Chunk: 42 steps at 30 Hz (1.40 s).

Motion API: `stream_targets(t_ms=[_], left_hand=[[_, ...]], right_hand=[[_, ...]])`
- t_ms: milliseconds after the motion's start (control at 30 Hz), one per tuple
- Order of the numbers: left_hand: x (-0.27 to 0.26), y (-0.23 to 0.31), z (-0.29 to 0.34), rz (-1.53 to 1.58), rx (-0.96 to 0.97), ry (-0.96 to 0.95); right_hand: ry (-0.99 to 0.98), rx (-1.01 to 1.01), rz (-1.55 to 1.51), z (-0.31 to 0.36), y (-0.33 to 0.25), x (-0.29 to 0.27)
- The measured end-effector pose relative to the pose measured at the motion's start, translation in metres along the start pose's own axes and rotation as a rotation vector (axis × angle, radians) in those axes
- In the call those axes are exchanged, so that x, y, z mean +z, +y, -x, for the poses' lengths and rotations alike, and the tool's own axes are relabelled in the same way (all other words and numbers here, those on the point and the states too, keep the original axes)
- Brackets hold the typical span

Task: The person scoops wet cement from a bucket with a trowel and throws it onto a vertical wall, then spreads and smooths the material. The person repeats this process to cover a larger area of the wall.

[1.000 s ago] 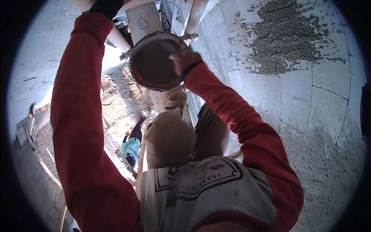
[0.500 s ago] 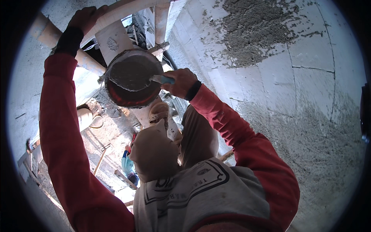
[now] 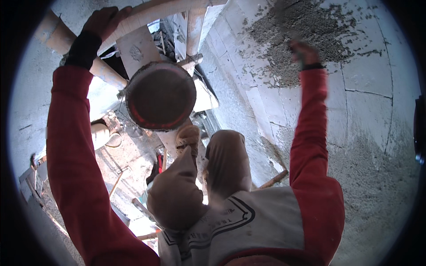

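At the upper left, my left hand [image 3: 103,22] is closed around a pale wooden rail [image 3: 155,11]. My right hand [image 3: 307,54], blurred by motion, is raised at the wall on the right. It grips a trowel by its bluish handle [image 3: 299,57]; the blade is smeared and hard to make out. Around the trowel, a rough patch of wet grey mortar [image 3: 330,29] covers part of the white block wall [image 3: 368,111]. Between my arms stands a round dark bucket [image 3: 193,95], with a reddish glow inside its near wall.
Under the bucket runs a narrow plank [image 3: 131,51], with my shoe [image 3: 188,136] on its near part. A wooden post [image 3: 194,33] rises beyond the bucket. Far below lies a littered floor [image 3: 128,153]. Rougher grey plaster [image 3: 368,186] covers the lower wall.
My right hand has swung from the bucket up and right to the mortar patch, taking the trowel out of the bucket. My left hand keeps its hold on the rail.
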<state>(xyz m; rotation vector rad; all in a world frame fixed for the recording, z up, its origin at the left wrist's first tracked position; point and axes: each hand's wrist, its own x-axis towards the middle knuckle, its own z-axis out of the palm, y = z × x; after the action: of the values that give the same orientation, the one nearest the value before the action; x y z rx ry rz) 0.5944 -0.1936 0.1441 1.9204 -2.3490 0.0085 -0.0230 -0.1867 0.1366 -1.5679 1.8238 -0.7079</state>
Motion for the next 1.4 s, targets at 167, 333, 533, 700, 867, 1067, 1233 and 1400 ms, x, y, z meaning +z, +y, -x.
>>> stream_targets(t_ms=[167,333,533,700,867,1067,1233,1400], left_hand=[[0.029,-0.032,0.007,-0.018,0.105,0.035],[-0.042,0.047,0.025,0.014,-0.16,-0.006],[-0.045,0.059,0.021,0.118,-0.191,0.019],[-0.028,0.026,0.01,0.031,-0.212,-0.186],[-0.002,0.013,-0.003,0.036,-0.124,-0.121],[0.011,0.001,0.0,0.09,-0.033,0.071],[0.016,-0.006,-0.002,0.134,-0.067,0.073],[0.016,-0.019,0.002,0.019,0.029,0.097]], right_hand=[[-0.039,-0.09,0.083,0.053,-0.127,-0.057],[-0.123,-0.948,0.7,0.084,-0.099,0.056],[-0.423,-0.738,0.657,0.15,-0.121,0.232],[-0.71,-0.593,0.712,0.182,-0.133,0.279],[-0.641,-0.441,0.577,0.177,-0.094,0.234],[-0.574,-0.416,0.19,0.193,-0.093,0.192],[-0.661,-0.122,-0.169,0.187,-0.05,0.169],[-0.746,0.512,-0.729,0.138,0.052,0.15]])
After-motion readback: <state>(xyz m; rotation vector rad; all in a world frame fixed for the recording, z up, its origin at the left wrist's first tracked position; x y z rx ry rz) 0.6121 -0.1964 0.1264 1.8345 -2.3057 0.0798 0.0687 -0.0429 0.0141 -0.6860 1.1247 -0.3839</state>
